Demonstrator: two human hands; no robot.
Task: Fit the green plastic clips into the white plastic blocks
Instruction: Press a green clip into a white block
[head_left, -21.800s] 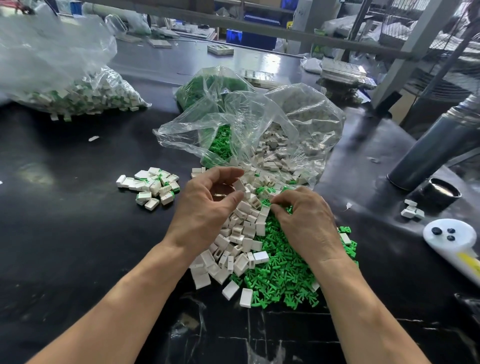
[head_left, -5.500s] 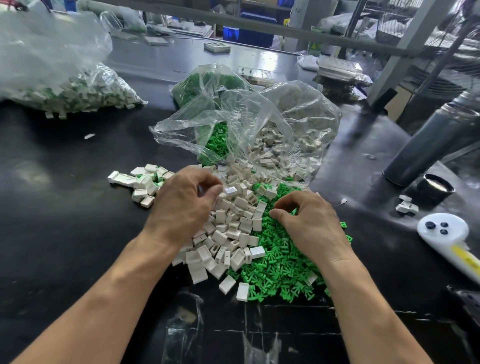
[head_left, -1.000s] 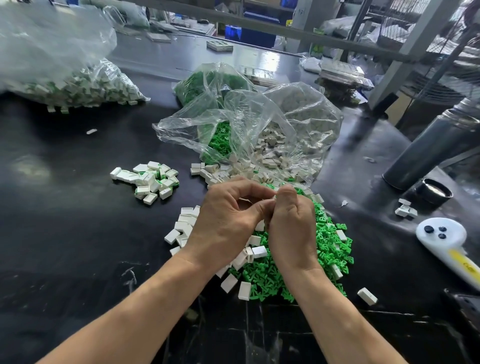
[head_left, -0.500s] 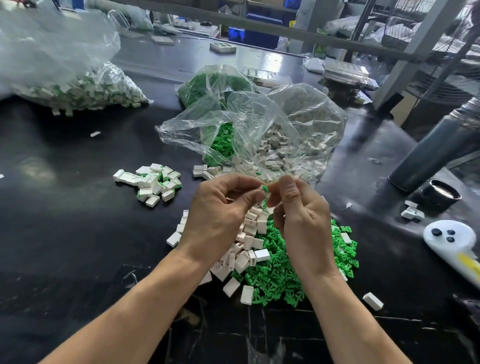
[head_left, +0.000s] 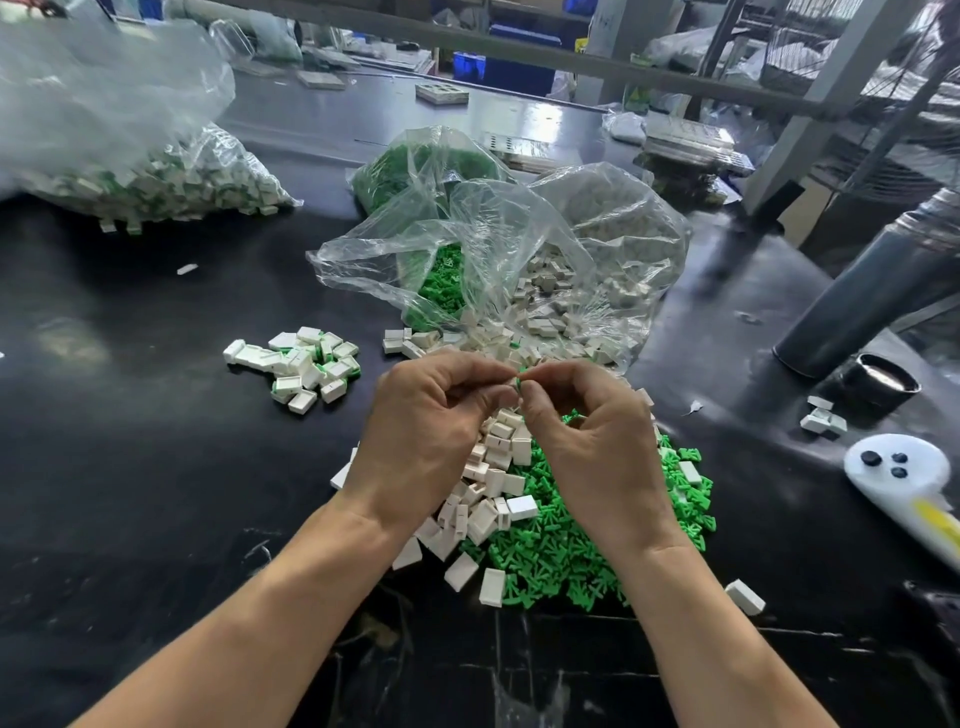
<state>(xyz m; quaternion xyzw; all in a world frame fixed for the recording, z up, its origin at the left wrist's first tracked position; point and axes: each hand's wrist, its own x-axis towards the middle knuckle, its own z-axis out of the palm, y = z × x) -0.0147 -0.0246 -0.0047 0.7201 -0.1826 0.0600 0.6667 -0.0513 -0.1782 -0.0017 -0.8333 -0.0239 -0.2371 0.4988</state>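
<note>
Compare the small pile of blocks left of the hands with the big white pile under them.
The left pile is small and spread nearly flat; the big pile is larger and heaped. Green shows on the left pile's blocks, so clips seem fitted; the big pile's blocks look plain white, with loose green clips alongside. The left pile lies clear of the hands; the big pile sits partly beneath them. Both lie on the black table.

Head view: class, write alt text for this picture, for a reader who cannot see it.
Two hands, left hand and right hand, meet fingertip to fingertip, pinching a small green clip above heaps of white blocks and green clips on a black table. Behind, open clear bags spill more.
</note>
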